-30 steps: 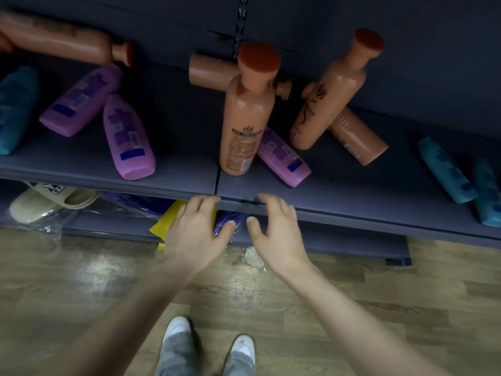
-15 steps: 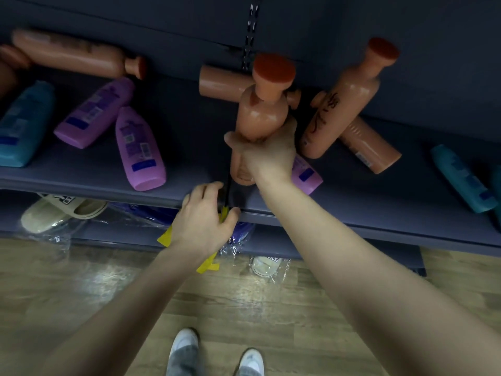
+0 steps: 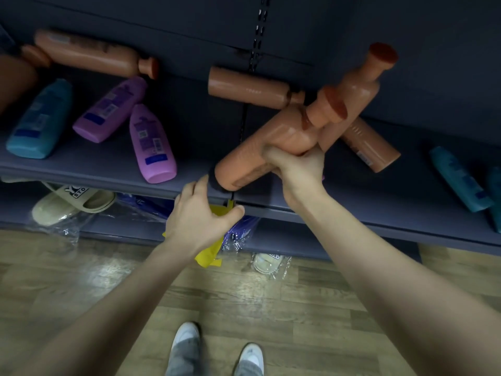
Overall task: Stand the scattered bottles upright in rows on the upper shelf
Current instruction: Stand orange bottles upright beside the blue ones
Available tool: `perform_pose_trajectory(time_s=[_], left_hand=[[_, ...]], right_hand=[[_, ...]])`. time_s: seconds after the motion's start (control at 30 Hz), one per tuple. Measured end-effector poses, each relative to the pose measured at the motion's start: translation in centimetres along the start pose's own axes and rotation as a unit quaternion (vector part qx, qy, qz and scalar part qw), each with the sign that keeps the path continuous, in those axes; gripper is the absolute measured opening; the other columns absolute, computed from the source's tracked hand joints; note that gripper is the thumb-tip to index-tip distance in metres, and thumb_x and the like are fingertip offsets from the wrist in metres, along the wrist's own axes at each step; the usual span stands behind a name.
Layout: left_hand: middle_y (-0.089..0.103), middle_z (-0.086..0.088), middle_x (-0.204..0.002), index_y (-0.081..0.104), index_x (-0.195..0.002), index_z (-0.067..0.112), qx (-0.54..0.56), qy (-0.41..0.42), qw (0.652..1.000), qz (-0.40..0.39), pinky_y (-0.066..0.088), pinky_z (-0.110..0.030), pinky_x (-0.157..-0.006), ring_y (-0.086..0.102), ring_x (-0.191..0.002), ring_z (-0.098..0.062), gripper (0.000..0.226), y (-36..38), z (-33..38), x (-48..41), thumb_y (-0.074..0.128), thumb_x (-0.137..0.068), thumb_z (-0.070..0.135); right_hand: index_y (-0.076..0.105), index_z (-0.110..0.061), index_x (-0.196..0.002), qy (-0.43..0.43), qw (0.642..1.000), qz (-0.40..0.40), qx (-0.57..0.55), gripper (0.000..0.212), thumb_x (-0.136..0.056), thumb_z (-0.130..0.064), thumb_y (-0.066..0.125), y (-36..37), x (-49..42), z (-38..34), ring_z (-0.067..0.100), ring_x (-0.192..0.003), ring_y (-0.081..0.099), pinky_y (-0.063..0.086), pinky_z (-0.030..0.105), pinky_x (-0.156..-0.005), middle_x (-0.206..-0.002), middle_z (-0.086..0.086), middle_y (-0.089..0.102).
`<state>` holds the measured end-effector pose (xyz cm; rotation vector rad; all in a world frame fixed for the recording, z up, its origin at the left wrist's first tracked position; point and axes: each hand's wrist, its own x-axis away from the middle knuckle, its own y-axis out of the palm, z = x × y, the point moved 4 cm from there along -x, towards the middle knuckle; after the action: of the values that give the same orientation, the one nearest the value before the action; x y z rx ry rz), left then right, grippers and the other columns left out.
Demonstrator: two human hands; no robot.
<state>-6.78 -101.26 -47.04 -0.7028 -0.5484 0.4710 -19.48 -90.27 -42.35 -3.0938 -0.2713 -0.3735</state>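
Floor (image 3: 81, 289): wood-look planks under the shelving, with my pale shoes (image 3: 187, 332) at the bottom edge.
Upper shelf (image 3: 89, 169): dark blue-grey, running across the whole view, with bottles scattered over it.
Lower shelf (image 3: 303, 240): the same dark colour, just under the upper one.
Held orange bottle (image 3: 252, 150): lifted over the middle of the upper shelf near its front edge, tilted, its rust-red cap up to the right and its base down to the left.
Leaning orange bottle (image 3: 360, 85): propped against the back wall just behind the held one, cap uppermost.
Lying orange bottles: one at the back left (image 3: 92, 54), one at the back centre (image 3: 249, 88), one right of centre under the leaning bottle (image 3: 371, 142).
Teal bottles: one flat at the left end (image 3: 40, 120), one flat at the right (image 3: 458, 177).
Purple bottles: two flat, left of centre (image 3: 111, 109) (image 3: 151, 142).
Right hand (image 3: 298, 166): my fingers and thumb wrap round the held orange bottle at mid-body.
Left hand (image 3: 200, 218): fingers loosely spread and gripping nothing, fingertips right by the bottle's base; I cannot tell whether they touch it.
Slipper (image 3: 70, 202): cream, in clear wrap on the lower shelf at the left.
Yellow packet (image 3: 208, 253): on the lower shelf, partly hidden by my left hand.
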Motion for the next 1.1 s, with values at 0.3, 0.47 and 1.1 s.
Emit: perform_pose_trajectory(time_s=[0.3,0.47,1.1], left_hand=[[0.052,-0.005,-0.133,0.041,-0.140,0.019,0.163,-0.001,0.984,-0.071,0.037,-0.030,-0.105,0.050,-0.121,-0.019,0.121,-1.4,1.8,0.8,0.060,-0.030,0.067],[0.065,-0.001,-0.109,0.056,-0.124,0.015,0.260,-0.014,0.954,-0.147,0.047,-0.029,-0.093,0.061,-0.097,-0.013,0.104,-2.1,3.5,1.9,0.074,-0.028,0.052],[0.070,0.005,-0.088,0.058,-0.104,0.019,0.106,0.109,0.868,-0.472,0.052,-0.024,-0.069,0.066,-0.079,-0.008,0.075,-2.9,14.4,11.5,0.080,-0.034,0.029]], right_hand=[[0.055,-0.008,-0.080,0.096,0.976,-0.119,-0.157,0.028,-0.081,0.020,0.051,-3.8,2.9,-1.8,0.013,-0.065,0.063,0.051,0.038,-0.073,-0.066,0.001,0.065],[0.053,-0.003,-0.087,0.136,0.956,-0.162,-0.204,0.032,-0.064,0.018,0.059,-5.8,4.5,-2.8,0.021,-0.076,0.060,0.048,0.052,-0.084,-0.073,0.009,0.062],[0.075,-0.004,-0.092,0.161,0.873,-0.423,-0.180,0.067,-0.029,-0.007,0.096,-13.7,9.8,-8.6,0.027,-0.095,0.068,0.056,0.043,-0.084,-0.094,0.014,0.071]])
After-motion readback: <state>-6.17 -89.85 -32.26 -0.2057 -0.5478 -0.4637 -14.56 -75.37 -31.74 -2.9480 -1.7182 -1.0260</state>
